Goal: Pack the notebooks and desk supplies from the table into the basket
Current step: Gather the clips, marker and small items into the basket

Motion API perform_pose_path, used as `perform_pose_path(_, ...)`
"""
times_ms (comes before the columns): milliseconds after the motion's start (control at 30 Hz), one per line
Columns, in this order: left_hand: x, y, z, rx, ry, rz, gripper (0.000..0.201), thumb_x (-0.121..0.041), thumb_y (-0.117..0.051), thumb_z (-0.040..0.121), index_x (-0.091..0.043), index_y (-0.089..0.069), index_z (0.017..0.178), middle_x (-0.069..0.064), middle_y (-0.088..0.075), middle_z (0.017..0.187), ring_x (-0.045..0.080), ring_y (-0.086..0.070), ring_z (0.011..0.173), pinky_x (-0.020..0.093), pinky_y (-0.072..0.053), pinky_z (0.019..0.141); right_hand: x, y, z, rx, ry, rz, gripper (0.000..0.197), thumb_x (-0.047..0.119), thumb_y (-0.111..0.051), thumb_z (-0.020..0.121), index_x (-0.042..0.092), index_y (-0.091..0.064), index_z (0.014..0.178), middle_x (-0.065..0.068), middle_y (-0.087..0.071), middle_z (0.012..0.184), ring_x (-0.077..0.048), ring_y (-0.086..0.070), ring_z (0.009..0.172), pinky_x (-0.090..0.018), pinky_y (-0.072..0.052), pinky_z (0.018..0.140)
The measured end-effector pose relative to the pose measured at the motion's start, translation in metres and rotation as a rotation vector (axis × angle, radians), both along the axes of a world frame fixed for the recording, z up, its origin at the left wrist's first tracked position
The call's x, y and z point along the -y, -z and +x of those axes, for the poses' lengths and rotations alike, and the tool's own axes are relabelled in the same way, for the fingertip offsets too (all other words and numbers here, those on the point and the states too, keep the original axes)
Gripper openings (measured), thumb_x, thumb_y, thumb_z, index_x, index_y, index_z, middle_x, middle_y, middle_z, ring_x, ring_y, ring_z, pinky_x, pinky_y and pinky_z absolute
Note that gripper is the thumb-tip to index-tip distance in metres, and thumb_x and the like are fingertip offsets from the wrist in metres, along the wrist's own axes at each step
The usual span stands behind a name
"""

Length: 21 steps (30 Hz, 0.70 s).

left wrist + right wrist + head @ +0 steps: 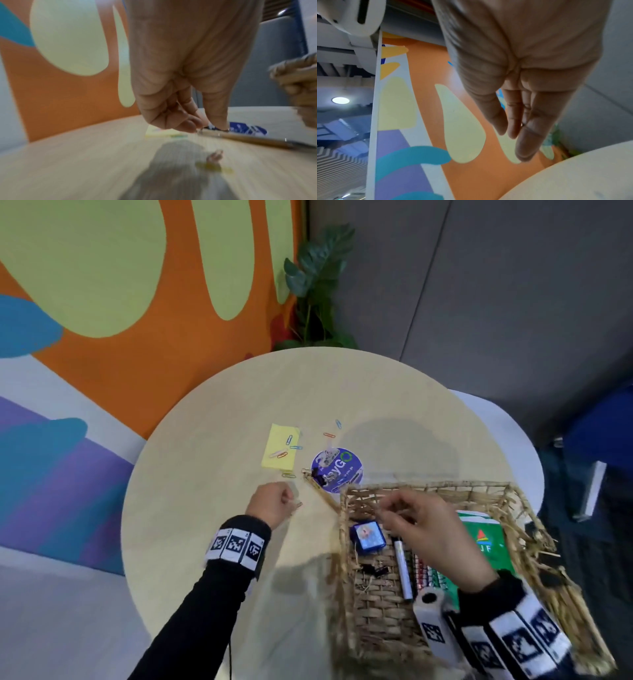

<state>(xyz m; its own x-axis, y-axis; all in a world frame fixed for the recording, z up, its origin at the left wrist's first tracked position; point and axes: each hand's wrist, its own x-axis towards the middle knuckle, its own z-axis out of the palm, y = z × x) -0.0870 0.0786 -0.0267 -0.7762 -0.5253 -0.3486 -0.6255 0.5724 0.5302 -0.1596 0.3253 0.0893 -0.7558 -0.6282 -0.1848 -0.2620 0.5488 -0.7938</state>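
On the round table point(212, 460) lie a yellow sticky pad point(278, 450) with several paper clips on and around it, and a purple round sticker point(337, 470). A black binder clip point(317, 474) sits at the sticker's edge. My left hand point(291, 501) hovers low over the table with fingers curled. In the left wrist view it point(199, 129) pinches what looks like a small silvery paper clip. A pink clip point(215, 157) and a yellow clip point(212, 167) lie below. My right hand point(385, 510) hangs over the wicker basket point(428, 486), fingers straight point(513, 135), holding nothing.
The basket holds a green notebook point(486, 542), a marker point(402, 570), a small blue case point(368, 535) and black binder clips point(375, 570). A loose straw strand point(322, 491) sticks out from its near-left corner. A plant point(318, 285) stands behind the table.
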Motion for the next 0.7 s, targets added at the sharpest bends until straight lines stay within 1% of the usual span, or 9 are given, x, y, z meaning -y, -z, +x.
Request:
perform_pose_path(67, 0.008, 0.018, 0.007, 0.021, -0.04, 0.048, 0.015, -0.016, -0.071, 0.078, -0.021, -0.057, 0.075, 0.001, -0.066, 0.082, 0.019, -0.062, 0.077, 0.026, -0.048, 0.071, 0.04, 0.007, 0.003, 0.029, -0.002, 0.011, 0.021, 0.006, -0.061, 0.081, 0.025, -0.063, 0.074, 0.005, -0.067, 0.069, -0.019, -0.068, 0.069, -0.036, -0.055, 0.072)
perform_pose_path(133, 0.012, 0.031, 0.008, 0.023, -0.041, 0.093, 0.021, -0.012, -0.075, 0.074, -0.02, -0.055, 0.075, 0.0, -0.063, 0.08, 0.024, -0.066, 0.079, 0.031, -0.052, 0.074, 0.077, 0.02, 0.006, 0.024, -0.005, 0.06, 0.016, 0.005, -0.057, 0.081, 0.018, -0.065, 0.079, 0.001, -0.065, 0.071, -0.026, -0.07, 0.076, -0.038, -0.056, 0.074)
perform_pose_path(233, 0.017, 0.042, 0.006, 0.043, 0.04, 0.076, 0.021, -0.006, -0.072, 0.069, -0.019, -0.058, 0.077, 0.001, -0.057, 0.081, 0.027, -0.064, 0.082, 0.026, -0.044, 0.069, 0.122, 0.04, 0.008, 0.007, -0.012, 0.145, 0.019, 0.003, -0.051, 0.081, 0.008, -0.067, 0.09, -0.011, -0.07, 0.085, -0.032, -0.069, 0.087, -0.041, -0.055, 0.082)
perform_pose_path(267, 0.018, 0.041, 0.004, 0.06, 0.075, 0.054, 0.017, -0.006, -0.072, 0.07, -0.017, -0.062, 0.079, 0.001, -0.056, 0.083, 0.027, -0.063, 0.087, 0.025, -0.042, 0.07, 0.135, 0.047, 0.008, 0.007, -0.013, 0.193, 0.021, 0.002, -0.049, 0.082, 0.008, -0.066, 0.092, -0.013, -0.071, 0.092, -0.032, -0.067, 0.091, -0.039, -0.054, 0.084)
perform_pose_path(333, 0.021, 0.04, 0.001, 0.094, 0.118, 0.052, 0.014, -0.011, -0.072, 0.074, -0.008, -0.068, 0.087, 0.008, -0.06, 0.09, 0.03, -0.063, 0.095, 0.029, -0.046, 0.077, 0.157, 0.06, 0.008, -0.002, -0.015, 0.294, 0.024, 0.001, -0.047, 0.083, 0.008, -0.065, 0.097, -0.014, -0.069, 0.102, -0.031, -0.064, 0.098, -0.034, -0.052, 0.084)
perform_pose_path(433, 0.023, 0.035, -0.001, 0.186, 0.232, 0.006, 0.022, -0.016, -0.059, 0.086, 0.0, -0.066, 0.1, 0.019, -0.064, 0.107, 0.034, -0.062, 0.102, 0.035, -0.048, 0.084, 0.182, 0.081, 0.009, 0.015, -0.049, 0.417, 0.026, -0.002, -0.048, 0.083, 0.0, -0.062, 0.105, -0.019, -0.064, 0.113, -0.033, -0.059, 0.108, -0.036, -0.05, 0.09)
perform_pose_path(533, 0.022, 0.035, 0.006, 0.207, 0.304, -0.064, 0.022, -0.015, -0.05, 0.087, 0.001, -0.062, 0.096, 0.02, -0.062, 0.103, 0.037, -0.062, 0.097, 0.043, -0.051, 0.083, 0.198, 0.109, 0.011, -0.013, -0.086, 0.568, 0.027, 0.0, -0.044, 0.09, -0.003, -0.059, 0.112, -0.021, -0.061, 0.121, -0.034, -0.057, 0.113, -0.038, -0.047, 0.093)
perform_pose_path(633, 0.023, 0.042, 0.014, 0.241, 0.356, -0.149, 0.021, -0.013, -0.048, 0.092, -0.004, -0.056, 0.109, 0.015, -0.055, 0.114, 0.031, -0.058, 0.101, 0.038, -0.049, 0.087, 0.2, 0.133, 0.014, -0.055, -0.084, 0.652, 0.028, 0.003, -0.037, 0.094, -0.001, -0.055, 0.115, -0.022, -0.055, 0.124, -0.035, -0.058, 0.111, -0.038, -0.048, 0.09)
perform_pose_path(700, 0.025, 0.045, 0.018, 0.239, 0.362, -0.151, 0.022, -0.011, -0.05, 0.091, -0.005, -0.055, 0.112, 0.014, -0.053, 0.117, 0.03, -0.058, 0.102, 0.035, -0.047, 0.086, 0.201, 0.143, 0.015, -0.102, -0.082, 0.653, 0.027, 0.003, -0.039, 0.093, -0.001, -0.057, 0.112, -0.023, -0.054, 0.122, -0.035, -0.06, 0.106, -0.038, -0.049, 0.087)
